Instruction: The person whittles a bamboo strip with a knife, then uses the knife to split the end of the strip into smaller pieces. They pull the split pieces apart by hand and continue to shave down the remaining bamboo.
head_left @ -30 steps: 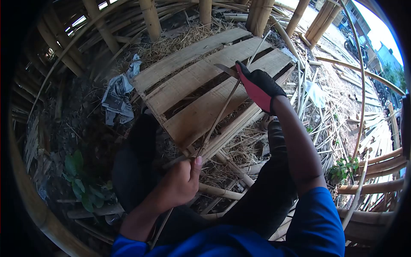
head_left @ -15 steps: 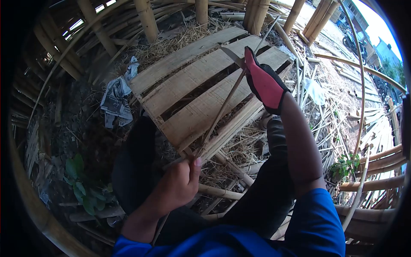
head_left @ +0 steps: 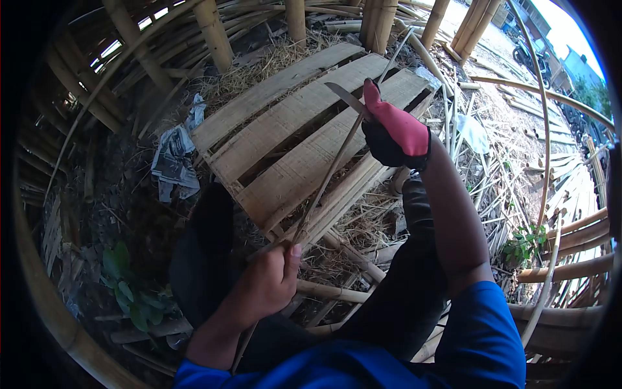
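Observation:
My bare left hand (head_left: 269,280) is closed round the near part of a long thin bamboo strip (head_left: 330,170), thumb along it. The strip slants up and away over a slatted wooden pallet (head_left: 285,136), and its tail runs back under my left forearm. Farther along, my right hand (head_left: 396,135), in a pink and black glove, is closed round a knife; the handle is hidden in the fist. Its blade (head_left: 345,97) points up and left over the slats and crosses the strip close to the glove. The thumb of the glove sticks up.
Crumpled newspaper (head_left: 175,162) lies left of the pallet. Bamboo posts (head_left: 214,35) stand behind it, with straw (head_left: 278,55) at their feet. Leafy plants (head_left: 126,292) grow at lower left. Cut bamboo strips (head_left: 512,188) litter the ground at right, and a curved pole (head_left: 543,129) rises there.
My gloved right hand has turned over and come slightly nearer along the strip, its thumb now raised. The knife blade has shifted left and down. My left hand keeps its grip.

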Tool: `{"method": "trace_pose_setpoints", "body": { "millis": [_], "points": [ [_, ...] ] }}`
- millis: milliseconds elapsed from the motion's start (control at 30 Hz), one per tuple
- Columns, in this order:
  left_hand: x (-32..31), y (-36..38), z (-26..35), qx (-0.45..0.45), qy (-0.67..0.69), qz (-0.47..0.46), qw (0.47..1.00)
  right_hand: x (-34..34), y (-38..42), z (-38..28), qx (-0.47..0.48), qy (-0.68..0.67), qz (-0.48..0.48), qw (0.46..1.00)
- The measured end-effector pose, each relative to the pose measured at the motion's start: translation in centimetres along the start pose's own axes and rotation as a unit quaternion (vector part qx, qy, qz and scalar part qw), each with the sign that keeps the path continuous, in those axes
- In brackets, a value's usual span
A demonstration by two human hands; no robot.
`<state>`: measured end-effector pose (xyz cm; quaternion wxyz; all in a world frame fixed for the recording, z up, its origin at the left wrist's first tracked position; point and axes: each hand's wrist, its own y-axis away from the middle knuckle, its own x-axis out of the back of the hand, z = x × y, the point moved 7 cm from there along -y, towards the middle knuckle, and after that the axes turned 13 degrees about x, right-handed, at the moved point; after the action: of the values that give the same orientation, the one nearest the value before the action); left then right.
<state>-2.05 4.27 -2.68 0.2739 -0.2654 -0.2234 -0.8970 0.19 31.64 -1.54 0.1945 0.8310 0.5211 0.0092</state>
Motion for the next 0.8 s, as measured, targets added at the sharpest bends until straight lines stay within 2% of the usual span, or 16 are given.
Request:
{"method": "trace_pose_setpoints", "body": {
  "millis": [67,100,133,167,200,233,267,300,367,500,567,600,633,667,767,800],
  "points": [
    [-0.2,-0.1,-0.2,-0.016,0.005,0.006,1.0,-0.6,0.5,0.1,-0.035,-0.191,0.065,0.979],
    [-0.4,-0.3,-0.8,-0.017,0.004,0.006,1.0,-0.4,0.6,0.1,-0.034,-0.192,0.065,0.979],
    [-1.0,-0.8,-1.9,0.011,0.06,-0.043,0.997,0.8,0.4,-0.6,0.027,-0.022,0.074,0.997],
    [-1.5,-1.0,-2.7,0.039,0.116,-0.091,0.988,1.4,0.3,-1.6,0.088,0.15,0.081,0.982],
    [-1.0,-1.0,-2.5,0.039,0.113,-0.089,0.989,1.5,0.1,-1.5,0.09,0.148,0.08,0.982],
    [-1.9,-0.7,-2.5,0.105,0.22,-0.201,0.949,1.4,0.0,-2.1,0.132,0.178,0.066,0.973],
    [-2.9,0.0,-2.2,0.169,0.32,-0.307,0.881,1.1,0.0,-2.6,0.173,0.207,0.054,0.961],
    [-2.7,0.0,-2.0,0.169,0.317,-0.305,0.882,0.6,0.1,-2.7,0.176,0.205,0.053,0.961],
    [-2.7,0.4,-0.4,0.096,0.313,-0.349,0.878,-0.8,0.3,-3.2,0.196,0.126,0.058,0.971],
    [-2.7,0.5,0.3,0.048,0.239,-0.325,0.914,-0.4,-0.4,-2.9,0.187,0.164,0.048,0.967],
    [-2.4,0.3,0.5,0.138,0.338,-0.288,0.885,0.8,0.1,-3.4,0.208,0.17,0.179,0.946],
    [-2.6,0.0,0.4,0.138,0.336,-0.286,0.887,0.7,0.0,-3.1,0.21,0.168,0.178,0.947],
    [-2.5,-0.8,0.0,0.12,0.308,-0.237,0.914,1.5,1.1,-4.4,0.301,0.275,0.284,0.868],
    [-2.1,-1.3,-0.1,0.101,0.279,-0.187,0.936,1.6,2.8,-5.8,0.38,0.371,0.38,0.757],
    [-1.8,-1.0,1.4,0.061,0.27,-0.153,0.949,2.1,3.4,-6.4,0.364,0.335,0.387,0.778],
    [-1.9,-1.1,1.3,0.06,0.268,-0.153,0.949,2.7,3.1,-6.2,0.279,0.283,0.383,0.834]
  ]
}}
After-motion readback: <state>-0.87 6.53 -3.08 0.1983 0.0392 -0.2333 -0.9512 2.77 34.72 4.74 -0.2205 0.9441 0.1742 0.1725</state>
